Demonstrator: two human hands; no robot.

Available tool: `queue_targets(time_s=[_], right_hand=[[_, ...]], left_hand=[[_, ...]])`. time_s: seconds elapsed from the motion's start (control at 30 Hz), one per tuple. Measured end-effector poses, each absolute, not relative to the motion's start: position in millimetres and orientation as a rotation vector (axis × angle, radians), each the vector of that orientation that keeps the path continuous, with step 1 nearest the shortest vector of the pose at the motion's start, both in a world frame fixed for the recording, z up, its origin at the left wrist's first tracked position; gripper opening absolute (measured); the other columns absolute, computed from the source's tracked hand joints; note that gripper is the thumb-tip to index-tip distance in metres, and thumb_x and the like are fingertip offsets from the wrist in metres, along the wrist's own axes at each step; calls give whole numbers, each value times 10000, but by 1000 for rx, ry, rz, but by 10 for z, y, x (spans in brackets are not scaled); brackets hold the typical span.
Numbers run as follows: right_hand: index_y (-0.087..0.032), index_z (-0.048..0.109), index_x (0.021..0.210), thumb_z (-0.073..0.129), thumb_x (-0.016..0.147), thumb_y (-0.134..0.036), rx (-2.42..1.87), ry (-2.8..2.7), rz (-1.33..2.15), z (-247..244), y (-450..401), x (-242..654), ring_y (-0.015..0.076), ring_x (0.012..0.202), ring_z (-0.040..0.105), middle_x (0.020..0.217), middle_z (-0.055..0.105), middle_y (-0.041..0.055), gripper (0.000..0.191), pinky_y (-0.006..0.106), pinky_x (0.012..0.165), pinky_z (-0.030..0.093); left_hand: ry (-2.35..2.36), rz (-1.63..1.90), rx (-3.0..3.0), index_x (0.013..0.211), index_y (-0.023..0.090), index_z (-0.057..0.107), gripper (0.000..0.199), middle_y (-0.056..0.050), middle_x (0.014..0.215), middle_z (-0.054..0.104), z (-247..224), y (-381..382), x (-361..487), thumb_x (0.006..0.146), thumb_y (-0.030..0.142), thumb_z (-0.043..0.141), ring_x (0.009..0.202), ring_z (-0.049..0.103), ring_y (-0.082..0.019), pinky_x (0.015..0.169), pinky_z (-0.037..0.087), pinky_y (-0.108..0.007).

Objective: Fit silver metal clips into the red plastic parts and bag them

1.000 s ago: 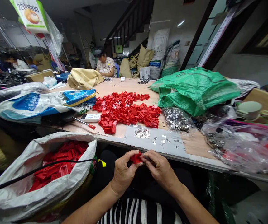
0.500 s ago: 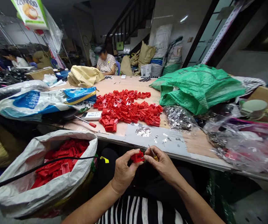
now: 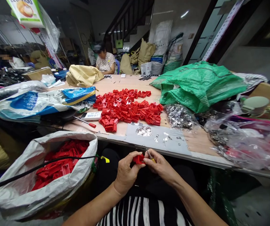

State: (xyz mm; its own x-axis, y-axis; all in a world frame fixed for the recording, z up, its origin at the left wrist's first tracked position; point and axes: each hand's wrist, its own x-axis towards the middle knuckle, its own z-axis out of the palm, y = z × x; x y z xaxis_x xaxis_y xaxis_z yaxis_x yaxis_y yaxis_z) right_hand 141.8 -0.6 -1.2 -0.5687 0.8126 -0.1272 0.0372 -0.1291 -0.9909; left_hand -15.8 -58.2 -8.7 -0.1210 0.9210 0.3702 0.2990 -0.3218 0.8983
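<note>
Pinched between thumb and fingers of my left hand (image 3: 128,171) is a red plastic part (image 3: 139,159), just off the table's front edge. My right hand (image 3: 159,164) is closed on a thin metal-tipped tool (image 3: 150,155) with a yellow handle, its tip pointing up and left. The right fingertips touch the right side of the red part. Beyond the hands, small silver metal pieces (image 3: 143,131) lie on a grey sheet (image 3: 130,137), and a heap of red parts (image 3: 130,108) covers the table behind them.
At the lower left stands a white sack (image 3: 14,194) of red parts, with a black cable (image 3: 40,166) across it. A red-handled screwdriver (image 3: 91,125) lies by a white box (image 3: 92,116). Green bag (image 3: 201,84) at right; a seated person (image 3: 105,61) across the table.
The tool's tip has shifted slightly left and the red part has tilted a little in my left hand. The view has moved slightly. Both holds are the same.
</note>
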Motion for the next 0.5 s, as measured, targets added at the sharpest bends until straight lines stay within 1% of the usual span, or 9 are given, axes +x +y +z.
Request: queue_targets(time_s=[0.07, 0.17, 0.3, 0.5], right_hand=[[-204, 423, 813, 607, 803, -553, -956, -1520, 1827, -7, -7, 1438, 59, 468, 254, 609, 334, -83, 395, 193, 423, 180], [-198, 436, 803, 670, 760, -541, -973, -1522, 1822, 8, -4, 1452, 53, 472, 245, 607, 336, -86, 417, 189, 422, 165], [-198, 421, 786, 719, 726, -505, -968, -1502, 1867, 14, -24, 1453, 46, 478, 228, 616, 351, -90, 432, 180, 419, 159], [-205, 427, 858, 737, 703, -519, -908, -1402, 2041, -41, -87, 1493, 45, 484, 263, 628, 360, -92, 467, 172, 427, 173]], left_hand=[[1386, 1466, 1570, 1071, 233, 642, 296, -45, 1011, 713, -99, -577, -167, 778, 240, 679, 902, 676, -188, 848, 537, -301], [1383, 1467, 1588, 1062, 228, 643, 291, -46, 1000, 712, -102, -582, -171, 774, 244, 686, 895, 673, -183, 840, 536, -294], [1349, 1449, 1577, 1054, 229, 652, 290, -39, 985, 713, -111, -609, -163, 766, 229, 690, 863, 678, -173, 806, 544, -274], [1305, 1387, 1556, 1066, 225, 645, 287, -52, 1023, 705, -144, -658, -162, 782, 250, 678, 916, 672, -188, 835, 538, -289]])
